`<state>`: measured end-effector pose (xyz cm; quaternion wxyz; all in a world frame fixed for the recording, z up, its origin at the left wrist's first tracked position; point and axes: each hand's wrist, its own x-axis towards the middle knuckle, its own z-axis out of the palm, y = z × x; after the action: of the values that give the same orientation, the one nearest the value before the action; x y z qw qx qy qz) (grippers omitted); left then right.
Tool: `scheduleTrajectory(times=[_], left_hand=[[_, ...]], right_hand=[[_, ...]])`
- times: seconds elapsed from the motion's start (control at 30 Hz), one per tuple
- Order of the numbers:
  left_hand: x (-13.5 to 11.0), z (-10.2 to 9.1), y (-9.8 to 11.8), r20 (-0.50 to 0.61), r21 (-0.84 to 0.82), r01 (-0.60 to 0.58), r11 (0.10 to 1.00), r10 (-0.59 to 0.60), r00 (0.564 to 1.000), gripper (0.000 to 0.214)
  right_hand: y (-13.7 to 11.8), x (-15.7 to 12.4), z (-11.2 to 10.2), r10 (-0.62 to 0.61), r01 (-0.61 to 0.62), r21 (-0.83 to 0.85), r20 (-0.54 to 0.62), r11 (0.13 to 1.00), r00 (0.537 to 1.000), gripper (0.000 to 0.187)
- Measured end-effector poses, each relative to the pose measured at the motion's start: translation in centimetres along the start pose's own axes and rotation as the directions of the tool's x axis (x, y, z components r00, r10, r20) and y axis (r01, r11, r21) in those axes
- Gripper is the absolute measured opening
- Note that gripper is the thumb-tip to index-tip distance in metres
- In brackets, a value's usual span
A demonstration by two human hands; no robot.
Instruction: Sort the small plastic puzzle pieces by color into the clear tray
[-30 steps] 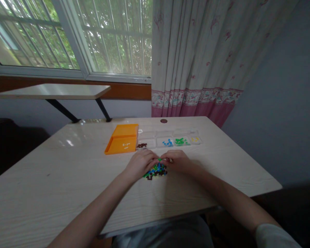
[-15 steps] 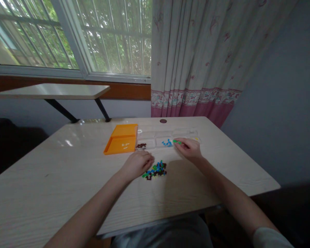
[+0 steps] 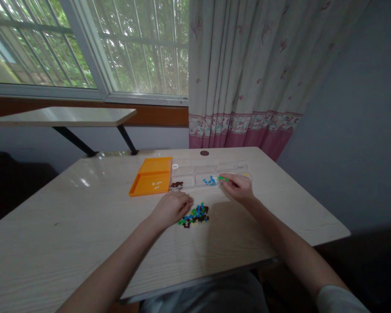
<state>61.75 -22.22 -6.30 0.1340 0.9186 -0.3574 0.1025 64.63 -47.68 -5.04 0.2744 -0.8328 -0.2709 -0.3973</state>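
My right hand (image 3: 237,187) is over the right part of the clear divided tray (image 3: 194,181), fingers pinched, with a small green plastic piece (image 3: 223,178) at the fingertips. Whether other green pieces lie beneath is hidden. My left hand (image 3: 172,208) rests on the desk in front of the tray, its fingers curled beside a mixed pile of small blue, green, brown and yellow plastic pieces (image 3: 198,214). What those fingers hold, if anything, cannot be seen. Blue pieces (image 3: 210,181) lie in the tray's middle front compartment, brown pieces (image 3: 177,184) in the left front one.
Left of the tray lies an open orange case (image 3: 140,184) with several small white pieces (image 3: 157,184) in it. A raised shelf (image 3: 65,116) stands at the desk's back left. Near the back edge is a round cable hole (image 3: 204,153). A curtain (image 3: 241,87) hangs behind.
The view has shifted slightly, moving the desk things a little left in the picture. Both hands keep the same poses, and the green piece stays at my right fingertips.
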Motion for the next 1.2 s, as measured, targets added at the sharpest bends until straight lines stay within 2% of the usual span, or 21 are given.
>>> scheduleTrajectory(times=[0.27, 0.37, 0.5, 0.57, 0.7, 0.9, 1.0, 1.07, 1.13, 1.2], left_hand=[[0.0, 0.2, -0.1, 0.004, 0.035, -0.003, 0.999, 0.003, 1.0, 0.021], [0.0, 0.0, 0.0, 0.01, 0.044, -0.005, 0.999, 0.005, 1.0, 0.021], [0.1, -0.1, 0.1, 0.014, 0.039, 0.001, 0.999, -0.002, 1.0, 0.021], [0.1, -0.2, 0.2, 0.017, 0.034, 0.002, 0.999, -0.002, 1.0, 0.021], [0.1, -0.4, 0.3, 0.0, 0.034, -0.005, 0.999, 0.005, 1.0, 0.022], [0.0, -0.3, 0.3, -0.001, 0.025, 0.005, 1.0, -0.005, 1.0, 0.023], [0.0, -0.2, 0.2, -0.013, 0.021, 0.002, 1.0, -0.001, 1.0, 0.023], [0.0, -0.1, 0.2, -0.013, 0.024, 0.0, 1.0, 0.001, 1.0, 0.024], [0.0, -0.1, 0.2, -0.004, 0.025, 0.0, 1.0, 0.0, 1.0, 0.024], [0.0, 0.0, 0.2, 0.006, 0.025, 0.001, 1.0, -0.001, 1.0, 0.023]], right_hand=[[0.3, -0.1, 0.1, 0.034, -0.034, -0.006, 0.042, 0.999, 0.999, 0.026], [0.6, 0.2, -0.2, 0.071, -0.068, -0.031, 0.11, 0.997, 0.991, 0.026], [1.7, 0.6, -0.6, 0.184, -0.162, -0.1, 0.27, 0.982, 0.945, 0.026], [2.4, 0.6, -0.5, 0.246, -0.208, -0.15, 0.308, 0.967, 0.919, 0.026], [3.8, 0.1, 0.1, 0.341, -0.277, -0.235, 0.304, 0.932, 0.889, 0.026], [4.2, -0.1, 0.4, 0.382, -0.295, -0.307, 0.28, 0.905, 0.881, 0.026], [3.8, 0.0, 0.3, 0.372, -0.287, -0.294, 0.3, 0.912, 0.878, 0.027], [3.2, 0.0, 0.4, 0.327, -0.252, -0.239, 0.365, 0.938, 0.872, 0.026], [2.5, -0.1, 0.7, 0.234, -0.188, -0.143, 0.474, 0.972, 0.849, 0.024], [1.5, -0.5, 1.2, 0.108, -0.115, -0.025, 0.587, 0.993, 0.803, 0.022]])
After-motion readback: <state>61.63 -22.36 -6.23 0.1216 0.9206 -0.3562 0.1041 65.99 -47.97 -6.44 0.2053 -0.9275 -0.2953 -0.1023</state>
